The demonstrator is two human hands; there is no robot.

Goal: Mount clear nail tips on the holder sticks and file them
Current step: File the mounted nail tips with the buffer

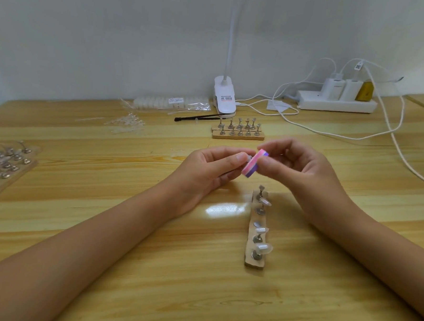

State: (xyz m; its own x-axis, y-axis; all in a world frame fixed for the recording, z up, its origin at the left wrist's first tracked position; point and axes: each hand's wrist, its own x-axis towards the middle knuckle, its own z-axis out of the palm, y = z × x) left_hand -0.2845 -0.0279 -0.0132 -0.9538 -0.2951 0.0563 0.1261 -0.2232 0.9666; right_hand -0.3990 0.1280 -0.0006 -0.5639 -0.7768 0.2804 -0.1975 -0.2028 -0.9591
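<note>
My left hand (212,171) pinches a clear tip (249,159), right hand (298,171) grips the file (253,167); three mounted tips (263,248), several sticks (261,189) bare.

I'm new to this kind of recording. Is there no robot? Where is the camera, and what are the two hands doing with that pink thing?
There is no machine here. A person works with bare hands, and the single picture comes from a wide-angle camera worn on the head, looking down at a wooden table. The left hand pinches a small clear nail tip. The right hand holds a pink and purple file block against it. Below the hands lies a wooden strip of metal holder sticks, some carrying tips. A second strip stands farther back, near a white clip lamp. More holders lie at the left edge. Loose tips and a power strip sit toward the wall.
</note>
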